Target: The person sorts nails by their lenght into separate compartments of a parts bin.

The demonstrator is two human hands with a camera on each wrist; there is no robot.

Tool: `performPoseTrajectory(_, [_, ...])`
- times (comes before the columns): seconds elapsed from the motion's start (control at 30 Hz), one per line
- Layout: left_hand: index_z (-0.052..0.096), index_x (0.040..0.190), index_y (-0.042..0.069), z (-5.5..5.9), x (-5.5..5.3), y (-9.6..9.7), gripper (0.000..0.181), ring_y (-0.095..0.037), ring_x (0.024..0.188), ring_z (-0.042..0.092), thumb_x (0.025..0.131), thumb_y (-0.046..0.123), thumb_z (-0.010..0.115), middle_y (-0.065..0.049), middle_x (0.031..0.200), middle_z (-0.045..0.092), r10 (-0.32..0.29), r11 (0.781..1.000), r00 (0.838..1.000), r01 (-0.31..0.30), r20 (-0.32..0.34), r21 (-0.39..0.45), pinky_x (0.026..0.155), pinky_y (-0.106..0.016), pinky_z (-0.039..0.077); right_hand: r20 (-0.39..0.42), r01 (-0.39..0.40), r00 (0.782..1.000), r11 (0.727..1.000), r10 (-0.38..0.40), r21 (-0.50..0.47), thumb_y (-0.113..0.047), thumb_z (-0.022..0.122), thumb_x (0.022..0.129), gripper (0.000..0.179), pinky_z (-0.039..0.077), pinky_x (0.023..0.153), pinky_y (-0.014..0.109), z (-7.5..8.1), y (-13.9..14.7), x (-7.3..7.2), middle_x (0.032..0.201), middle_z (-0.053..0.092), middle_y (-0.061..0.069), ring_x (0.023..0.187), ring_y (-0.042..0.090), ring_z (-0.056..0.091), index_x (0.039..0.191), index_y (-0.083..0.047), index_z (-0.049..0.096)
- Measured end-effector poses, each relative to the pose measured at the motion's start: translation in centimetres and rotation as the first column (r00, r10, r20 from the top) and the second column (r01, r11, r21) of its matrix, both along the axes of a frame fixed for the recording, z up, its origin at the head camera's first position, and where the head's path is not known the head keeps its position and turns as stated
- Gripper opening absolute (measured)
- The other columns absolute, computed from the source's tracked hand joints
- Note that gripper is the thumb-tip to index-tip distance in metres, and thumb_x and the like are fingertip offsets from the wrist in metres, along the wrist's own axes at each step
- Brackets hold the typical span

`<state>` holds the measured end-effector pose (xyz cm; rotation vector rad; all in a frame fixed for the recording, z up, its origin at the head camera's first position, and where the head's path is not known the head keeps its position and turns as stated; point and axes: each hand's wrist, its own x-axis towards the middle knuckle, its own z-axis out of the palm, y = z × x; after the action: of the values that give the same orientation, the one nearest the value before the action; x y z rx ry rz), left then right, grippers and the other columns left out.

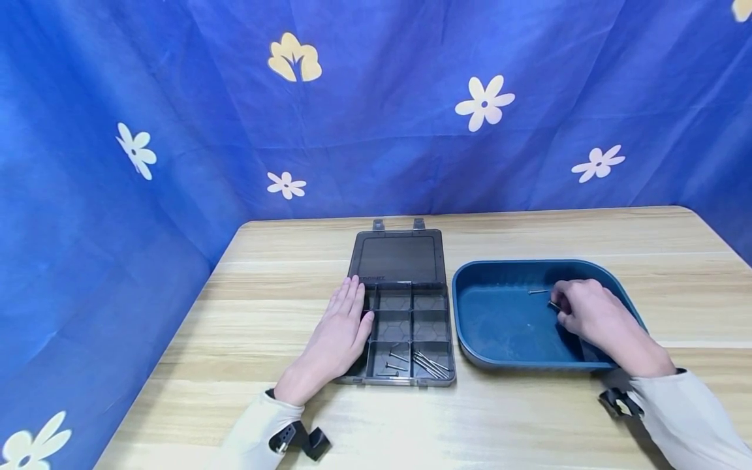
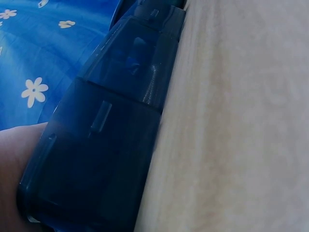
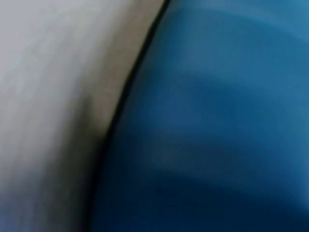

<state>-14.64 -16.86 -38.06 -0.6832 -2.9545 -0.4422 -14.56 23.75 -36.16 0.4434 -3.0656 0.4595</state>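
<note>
My left hand point(image 1: 336, 333) lies with straight fingers over the left side of a dark see-through compartment box point(image 1: 392, 326), hiding part of its left column. In the left wrist view, the side of the box point(image 2: 96, 159) stands beside a part of that hand. Short screws point(image 1: 396, 367) lie in the front middle compartment and several longer ones point(image 1: 431, 365) in the front right one. Inside a blue tray point(image 1: 505, 333), my right hand point(image 1: 593, 313) pinches a screw point(image 1: 554, 305) between curled fingers. Another screw point(image 1: 537, 292) lies on the tray floor just left of the fingertips.
The box's lid point(image 1: 401, 256) is folded back flat behind it on the wooden table point(image 1: 282, 261). The tray's left wall stands close to the box's right side. Behind the table hangs a blue flowered cloth point(image 1: 376, 130). The right wrist view is blurred, showing the tray point(image 3: 217, 106).
</note>
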Motion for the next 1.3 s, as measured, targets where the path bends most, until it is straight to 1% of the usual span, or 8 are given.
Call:
performPoseTrajectory(0.33, [0.029,0.145,-0.012,-0.1,0.0,-0.1,0.057,-0.035,0.145,0.014,0.105,0.028,0.035,-0.026,0.155,0.020,-0.007,1.000,1.000,0.007,-0.004,-0.004,0.118,-0.046,0.013,-0.072,-0.059,0.996,0.998,0.056,-0.036,0.004,0.069,0.073,0.015,0.039,0.052,0.030,0.6,-0.7,-0.1,0.067,0.050,-0.003,0.060,0.014,0.045,0.084,-0.002,0.063])
performPoseTrajectory(0.43, [0.029,0.145,-0.012,-0.2,0.0,0.0,0.057,-0.036,0.145,0.015,0.105,0.028,0.034,-0.026,0.155,0.020,-0.010,1.000,1.000,0.010,-0.008,-0.002,0.118,-0.046,0.014,-0.080,-0.070,0.995,0.997,0.067,-0.037,0.004,0.070,0.073,0.015,0.040,0.053,0.030,0.7,-0.9,-0.1,0.067,0.050,-0.003,0.061,0.014,0.046,0.085,-0.002,0.063])
performPoseTrajectory(0.67, [0.030,0.145,-0.012,-0.2,-0.1,0.0,0.056,-0.037,0.145,0.017,0.105,0.027,0.036,-0.027,0.154,0.021,-0.013,1.000,1.000,0.013,-0.016,-0.003,0.118,-0.047,0.015,-0.120,-0.075,0.990,0.996,0.068,-0.052,0.003,0.071,0.071,0.015,0.042,0.054,0.032,1.2,-1.4,0.1,0.068,0.053,-0.003,0.062,0.014,0.047,0.084,-0.002,0.064])
performPoseTrajectory(0.8, [0.030,0.145,-0.013,-0.1,0.0,-0.1,0.056,-0.037,0.145,0.016,0.105,0.027,0.035,-0.027,0.155,0.020,-0.011,1.000,1.000,0.010,-0.012,-0.006,0.118,-0.047,0.016,-0.108,-0.073,0.992,0.994,0.065,-0.078,0.004,0.070,0.073,0.016,0.043,0.055,0.031,1.9,-2.3,0.3,0.070,0.055,-0.001,0.063,0.014,0.048,0.088,0.001,0.065])
performPoseTrajectory(0.93, [0.029,0.145,-0.013,-0.2,-0.1,0.0,0.057,-0.037,0.145,0.016,0.105,0.027,0.035,-0.027,0.155,0.020,-0.011,1.000,1.000,0.011,-0.010,-0.007,0.118,-0.047,0.016,-0.100,-0.075,0.993,0.992,0.065,-0.100,0.004,0.069,0.075,0.016,0.043,0.054,0.029,2.1,-3.0,0.6,0.072,0.056,0.000,0.064,0.014,0.049,0.090,0.001,0.066])
performPoseTrajectory(1.3, [0.030,0.145,-0.012,-0.1,0.0,0.0,0.056,-0.036,0.145,0.017,0.105,0.026,0.036,-0.026,0.155,0.021,-0.008,1.000,1.000,0.008,-0.008,-0.003,0.118,-0.046,0.015,-0.161,-0.110,0.983,0.986,0.089,-0.127,0.004,0.068,0.074,0.017,0.043,0.054,0.028,2.6,-4.1,0.9,0.074,0.058,0.000,0.065,0.014,0.050,0.091,-0.001,0.066])
